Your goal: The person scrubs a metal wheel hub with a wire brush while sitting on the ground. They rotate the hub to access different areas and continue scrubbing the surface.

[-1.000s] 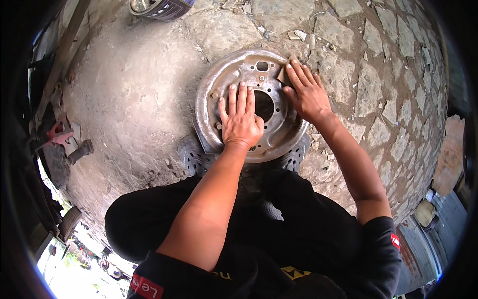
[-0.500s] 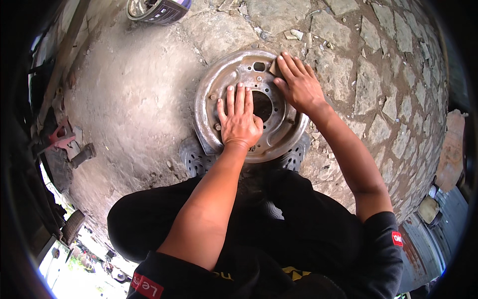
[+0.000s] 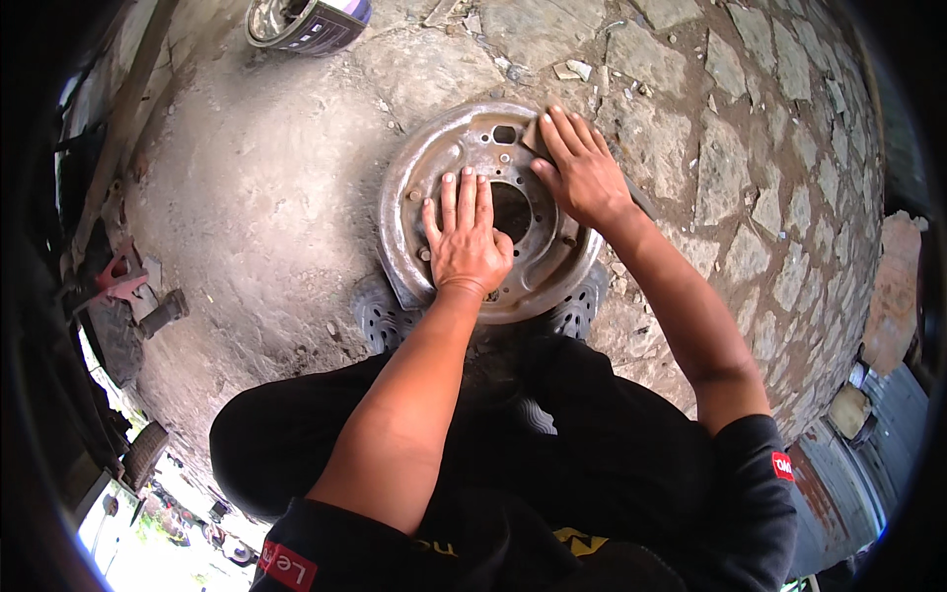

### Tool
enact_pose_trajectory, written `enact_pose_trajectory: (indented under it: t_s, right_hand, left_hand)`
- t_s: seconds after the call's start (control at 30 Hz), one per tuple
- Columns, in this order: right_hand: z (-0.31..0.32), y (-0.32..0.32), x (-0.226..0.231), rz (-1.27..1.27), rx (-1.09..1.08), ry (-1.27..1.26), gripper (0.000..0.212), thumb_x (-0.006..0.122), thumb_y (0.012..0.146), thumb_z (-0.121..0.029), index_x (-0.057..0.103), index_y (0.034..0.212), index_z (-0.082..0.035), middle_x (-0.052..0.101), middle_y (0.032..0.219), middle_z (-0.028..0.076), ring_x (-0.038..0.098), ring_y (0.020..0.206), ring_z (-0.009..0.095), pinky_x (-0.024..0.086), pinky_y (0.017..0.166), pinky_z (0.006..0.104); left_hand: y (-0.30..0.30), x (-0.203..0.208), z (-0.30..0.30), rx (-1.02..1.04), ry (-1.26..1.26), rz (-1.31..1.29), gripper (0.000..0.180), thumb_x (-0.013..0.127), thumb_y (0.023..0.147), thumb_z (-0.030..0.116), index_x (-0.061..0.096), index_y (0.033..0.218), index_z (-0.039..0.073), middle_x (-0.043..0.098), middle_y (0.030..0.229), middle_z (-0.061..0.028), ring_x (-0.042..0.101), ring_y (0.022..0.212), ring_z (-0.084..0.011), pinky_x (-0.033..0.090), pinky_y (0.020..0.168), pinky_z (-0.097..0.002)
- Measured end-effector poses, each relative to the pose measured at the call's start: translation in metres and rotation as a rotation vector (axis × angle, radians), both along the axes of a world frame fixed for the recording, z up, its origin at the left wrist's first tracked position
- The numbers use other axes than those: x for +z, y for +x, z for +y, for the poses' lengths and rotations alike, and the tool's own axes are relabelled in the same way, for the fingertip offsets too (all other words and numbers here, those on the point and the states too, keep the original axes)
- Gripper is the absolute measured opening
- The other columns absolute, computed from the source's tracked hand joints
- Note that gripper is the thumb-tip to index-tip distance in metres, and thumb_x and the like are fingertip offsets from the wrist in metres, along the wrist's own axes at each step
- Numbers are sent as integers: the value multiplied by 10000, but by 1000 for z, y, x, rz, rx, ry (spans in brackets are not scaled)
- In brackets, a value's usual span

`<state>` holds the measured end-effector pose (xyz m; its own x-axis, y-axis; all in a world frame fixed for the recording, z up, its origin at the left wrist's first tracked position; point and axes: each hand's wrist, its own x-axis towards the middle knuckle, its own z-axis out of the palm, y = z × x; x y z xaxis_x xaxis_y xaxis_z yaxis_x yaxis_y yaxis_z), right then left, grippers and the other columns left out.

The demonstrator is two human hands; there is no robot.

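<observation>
A round, worn metal brake backing plate (image 3: 554, 264) lies between my feet, with a large hole at its centre and smaller holes and bolts around it. My left hand (image 3: 468, 237) rests flat on the plate's left half, fingers spread toward the far side. At the far right rim, my right hand (image 3: 582, 168) presses a small brown piece of sandpaper (image 3: 534, 138) onto the metal. Its fingers lie extended over the sandpaper, hiding most of it; only the left corner shows.
My grey perforated shoes (image 3: 580, 301) flank the plate's near edge. At the far left stands an open tin can (image 3: 308, 22). A red metal stand (image 3: 123, 274) is off to the left. Stone paving (image 3: 725, 163) with loose chips spreads to the right.
My right hand stays on the far right rim with the sandpaper, shifted very slightly. My left hand keeps its place on the plate. The whole view has moved a little.
</observation>
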<state>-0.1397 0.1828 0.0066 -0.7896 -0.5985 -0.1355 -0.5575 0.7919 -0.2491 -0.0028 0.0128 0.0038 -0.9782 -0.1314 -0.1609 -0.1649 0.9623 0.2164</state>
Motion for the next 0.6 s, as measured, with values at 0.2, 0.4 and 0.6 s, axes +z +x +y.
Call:
enact_pose_trajectory:
  t_s: [0.2, 0.4, 0.6]
  right_hand:
    - [3, 10, 4, 47, -18, 87, 719, 409, 1049, -499, 287, 1572, -21, 247, 1651, 186, 193, 1546, 337, 163, 1259, 473]
    - [-30, -10, 5, 19, 24, 48, 774, 383, 1046, -539, 253, 1569, 17, 245, 1645, 212, 202, 1542, 346, 178, 1257, 462]
    - [-5, 20, 3, 54, 20, 110, 792, 375, 1043, -557, 244, 1577, 14, 219, 1655, 209, 168, 1549, 358, 172, 1256, 481]
  left_hand:
    - [-3, 2, 2, -5, -17, -23, 819, 526, 816, 283, 322, 1577, 62, 235, 1674, -123, 143, 1563, -325, 91, 1228, -563]
    - [0, 0, 0, 3, -28, -14, 815, 532, 813, 272, 328, 1573, 58, 242, 1671, -124, 146, 1562, -328, 95, 1229, -563]
    - [-3, 2, 4, -10, -15, 0, 822, 539, 802, 277, 337, 1569, 61, 244, 1668, -130, 152, 1559, -339, 99, 1226, -569]
